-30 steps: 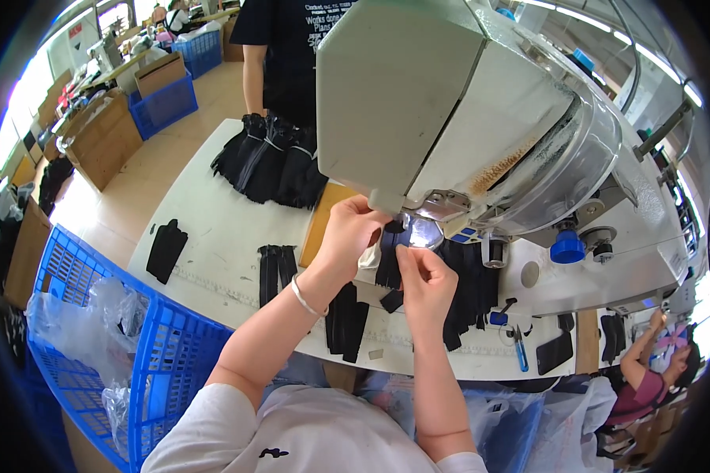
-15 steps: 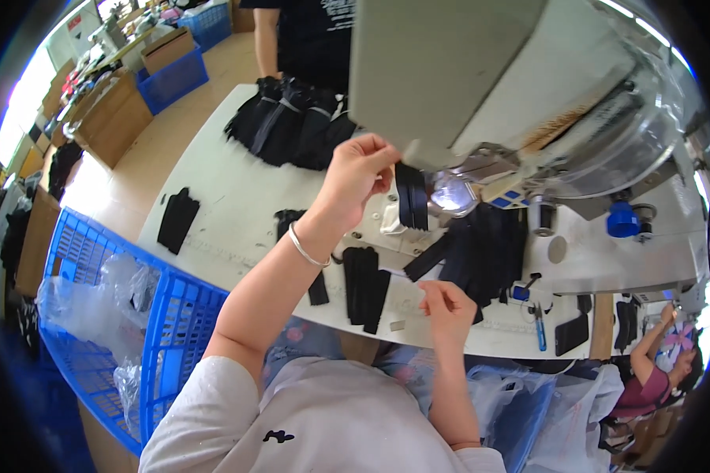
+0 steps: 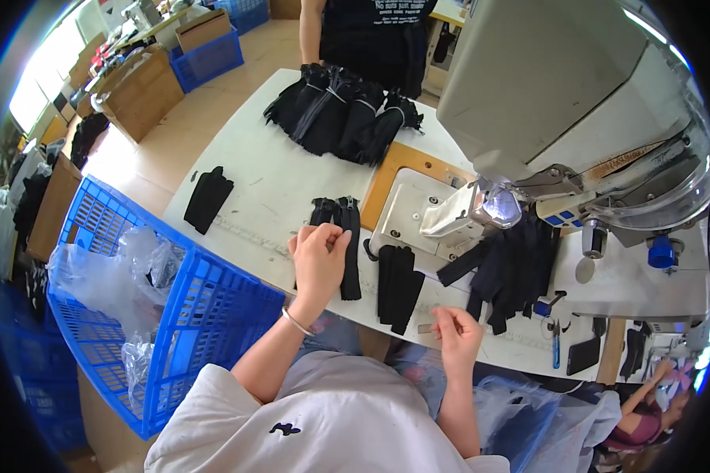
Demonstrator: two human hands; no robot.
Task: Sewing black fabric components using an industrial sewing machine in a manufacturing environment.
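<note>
My left hand (image 3: 319,256) is closed, its thumb and fingertips against the edge of a black zipper (image 3: 350,272) lying on the white table. Partly under that hand, more black zipper pieces (image 3: 323,211) lie alongside. My right hand (image 3: 456,331) is pinched shut low over the table's near edge. Whatever its fingertips may hold is too small to make out. Between the hands rests a fanned stack of black zippers (image 3: 398,288). A larger heap of black strips (image 3: 513,268) lies beyond my right hand, beside the sewing machine (image 3: 544,87).
Bundled black zippers (image 3: 331,114) lie at the table's far side, where a person in black (image 3: 371,39) stands. Another black stack (image 3: 209,199) is at the left. A blue crate (image 3: 173,331) with plastic bags adjoins the table. Blue-handled snips (image 3: 556,347) and a phone (image 3: 583,356) lie at right.
My left hand has come down and left from the machine head to the table, and a zipper now lies beside it. The right hand keeps its pinch. The whole view has shifted.
</note>
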